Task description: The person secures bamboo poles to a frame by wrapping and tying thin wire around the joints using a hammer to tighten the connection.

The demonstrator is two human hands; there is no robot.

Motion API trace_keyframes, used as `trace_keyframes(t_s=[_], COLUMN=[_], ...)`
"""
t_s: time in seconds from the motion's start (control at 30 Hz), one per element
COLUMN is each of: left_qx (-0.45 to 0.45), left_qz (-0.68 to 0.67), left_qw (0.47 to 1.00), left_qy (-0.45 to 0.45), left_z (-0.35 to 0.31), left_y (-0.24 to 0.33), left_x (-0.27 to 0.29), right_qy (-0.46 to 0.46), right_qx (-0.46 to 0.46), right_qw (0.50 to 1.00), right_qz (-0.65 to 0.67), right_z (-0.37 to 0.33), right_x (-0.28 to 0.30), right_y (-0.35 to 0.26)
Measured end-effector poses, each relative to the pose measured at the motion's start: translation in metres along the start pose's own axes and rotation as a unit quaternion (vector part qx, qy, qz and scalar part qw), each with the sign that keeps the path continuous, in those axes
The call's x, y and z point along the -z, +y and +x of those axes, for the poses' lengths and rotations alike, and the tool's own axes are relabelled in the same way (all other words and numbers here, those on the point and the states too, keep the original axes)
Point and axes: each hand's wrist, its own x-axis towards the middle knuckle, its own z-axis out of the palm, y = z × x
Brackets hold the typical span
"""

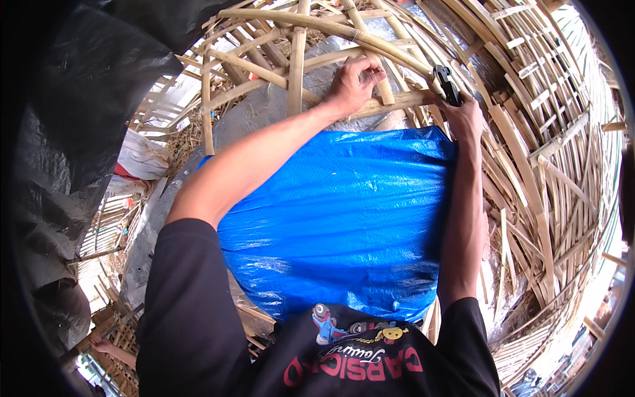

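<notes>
My right hand (461, 118) is wrapped round a black hand tool (448, 86) with a metal part at its top, beside the right end of a bamboo crosspiece (410, 100). The tool's exact kind does not show. My left hand (355, 85) is raised above the same crosspiece, its thumb and fingers curled together next to an upright bamboo slat (385, 89). Whatever it may pinch is too small to make out. Across my lap and below both hands spreads a shiny blue plastic sheet (331, 205), its far edge near the crosspiece.
A curved bamboo pole (331, 28) arches over the far side. Stacked bamboo strips (529, 165) and slatted panels line the right. Black plastic sheeting (79, 119) hangs at the left. Another person's hand (102, 344) shows at the lower left.
</notes>
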Motion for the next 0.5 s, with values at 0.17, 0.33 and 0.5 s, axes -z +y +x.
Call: trace_keyframes(t_s=[0.17, 0.33, 0.5], left_qx=[0.044, 0.072, 0.129], left_qz=[-0.027, -0.061, -0.081], left_qw=[0.998, 0.994, 0.985], left_qy=[0.044, 0.058, 0.080], left_z=[-0.011, -0.012, -0.020], left_y=[0.004, 0.003, 0.008], left_x=[-0.001, -0.006, -0.011], right_qy=[0.034, -0.011, -0.005], right_qx=[0.003, 0.001, 0.011], right_qw=[0.999, 0.998, 0.998], right_qz=[-0.036, -0.068, -0.061], right_z=[-0.002, 0.014, 0.019], right_x=[-0.002, 0.002, 0.002], right_y=[-0.021, -0.026, -0.032])
